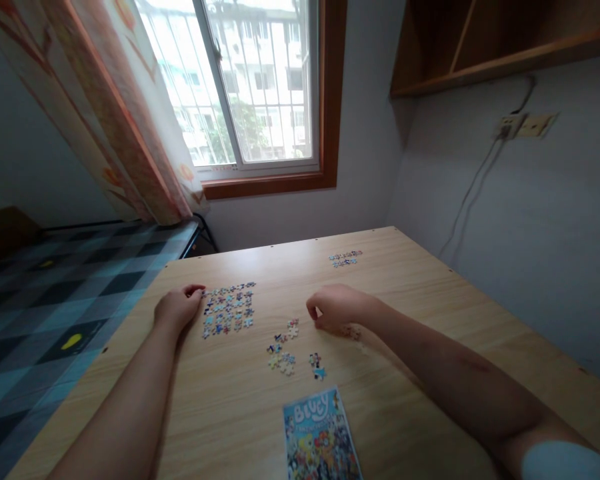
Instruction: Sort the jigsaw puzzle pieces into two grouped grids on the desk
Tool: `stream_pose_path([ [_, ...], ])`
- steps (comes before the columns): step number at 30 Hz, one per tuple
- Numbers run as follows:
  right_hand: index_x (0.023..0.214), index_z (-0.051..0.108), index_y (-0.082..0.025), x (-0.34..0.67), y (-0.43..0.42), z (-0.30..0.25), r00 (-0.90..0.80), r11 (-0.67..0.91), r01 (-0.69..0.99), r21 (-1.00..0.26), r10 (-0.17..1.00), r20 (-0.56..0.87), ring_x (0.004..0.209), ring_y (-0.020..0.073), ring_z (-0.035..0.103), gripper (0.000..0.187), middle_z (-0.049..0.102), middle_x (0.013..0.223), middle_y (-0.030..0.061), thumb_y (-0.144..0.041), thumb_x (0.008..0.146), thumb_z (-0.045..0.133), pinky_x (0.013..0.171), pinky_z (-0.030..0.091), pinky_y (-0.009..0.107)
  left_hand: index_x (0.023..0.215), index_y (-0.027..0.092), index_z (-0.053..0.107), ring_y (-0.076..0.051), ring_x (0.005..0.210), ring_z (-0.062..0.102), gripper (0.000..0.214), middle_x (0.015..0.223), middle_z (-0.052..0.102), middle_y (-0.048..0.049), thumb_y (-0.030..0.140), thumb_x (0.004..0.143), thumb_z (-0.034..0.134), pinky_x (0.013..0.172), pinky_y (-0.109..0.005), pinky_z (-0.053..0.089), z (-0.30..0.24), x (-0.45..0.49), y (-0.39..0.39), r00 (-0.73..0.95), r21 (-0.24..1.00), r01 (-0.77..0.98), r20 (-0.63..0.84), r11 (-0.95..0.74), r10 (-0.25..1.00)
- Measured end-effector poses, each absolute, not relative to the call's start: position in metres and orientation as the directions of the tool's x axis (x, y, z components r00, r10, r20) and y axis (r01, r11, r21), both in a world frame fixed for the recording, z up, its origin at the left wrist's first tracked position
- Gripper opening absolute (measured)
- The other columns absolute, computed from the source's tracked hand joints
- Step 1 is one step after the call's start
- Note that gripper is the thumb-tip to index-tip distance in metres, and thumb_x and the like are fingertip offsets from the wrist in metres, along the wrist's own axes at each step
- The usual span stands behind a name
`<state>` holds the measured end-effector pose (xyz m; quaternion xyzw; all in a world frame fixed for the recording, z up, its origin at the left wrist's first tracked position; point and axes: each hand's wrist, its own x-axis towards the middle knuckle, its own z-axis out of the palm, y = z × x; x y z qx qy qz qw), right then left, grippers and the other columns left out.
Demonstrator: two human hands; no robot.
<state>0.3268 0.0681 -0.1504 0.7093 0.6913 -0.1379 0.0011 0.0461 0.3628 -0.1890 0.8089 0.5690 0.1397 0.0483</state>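
My left hand (pixel 179 308) rests on the wooden table (pixel 410 293), fingers curled, with its fingertips touching the left edge of a spread of jigsaw pieces (pixel 229 310). My right hand (pixel 336 307) lies curled on the table to the right of a small cluster of loose pieces (pixel 284 347). A few pieces (pixel 351 331) show just under its wrist. Whether either hand pinches a piece is hidden. A printed picture card (pixel 320 437) with cartoon art lies near the front edge.
A small row of joined pieces (pixel 345 258) sits at the far side of the table. A bed with a checked cover (pixel 55 293) stands to the left. Behind are a barred window (pixel 250 87), a curtain (pixel 125 120) and a wall shelf (pixel 500 40).
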Motion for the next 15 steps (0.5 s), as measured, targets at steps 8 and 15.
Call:
stream_pose_path([
  [8,0.100,0.079,-0.027,0.380,0.073,-0.165,0.294,-0.288,0.937,-0.197,0.956,0.001,0.097,0.0198,0.068,0.024,0.077,0.105,0.0046,-0.032,0.086,0.061,0.080,0.047,0.024,0.112,0.024,0.078,-0.030,0.089,0.070,0.044,0.099,0.078,-0.0100,0.043,0.087,0.048,0.071,-0.035,0.050,-0.187,0.047,0.362,0.304,0.243,0.911,0.155,-0.334,0.940],
  [15,0.089,0.084,-0.027,0.457,0.058,-0.171,0.516,-0.507,0.836,-0.208,0.857,-0.017,0.086,0.0197,0.071,0.019,0.079,0.094,0.0053,-0.025,0.075,0.070,0.080,0.050,0.024,0.111,0.025,0.078,-0.030,0.088,0.069,0.043,0.097,0.078,-0.0093,0.044,0.085,0.050,0.069,-0.034,0.049,-0.190,0.045,0.366,0.318,0.237,0.905,0.172,-0.353,0.932],
])
